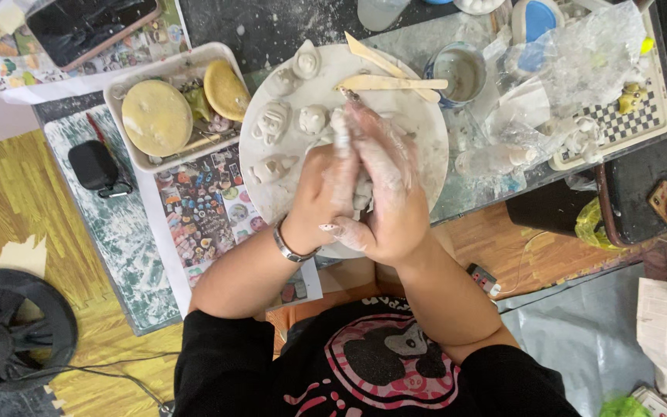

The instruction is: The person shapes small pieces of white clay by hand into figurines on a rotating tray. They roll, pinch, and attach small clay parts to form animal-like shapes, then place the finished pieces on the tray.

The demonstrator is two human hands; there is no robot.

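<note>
both forearms meet over a round white board (426, 131). left hand (322, 193) and right hand (391, 181) are pressed together, clamped on a lump of grey clay (361, 194) between the palms. small clay figures (272, 122) lie just beyond the left hand; wooden modelling sticks (391, 82) sit past the right fingertips.

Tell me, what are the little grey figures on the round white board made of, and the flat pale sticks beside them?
The small grey figures look like soft, unfired clay: matte, pale grey, the same stuff smeared over both the left hand and the right hand. The flat pale sticks seem to be wood, tan and dull, though plastic is possible. The round white board looks like plaster or clay-dusted board.
</note>
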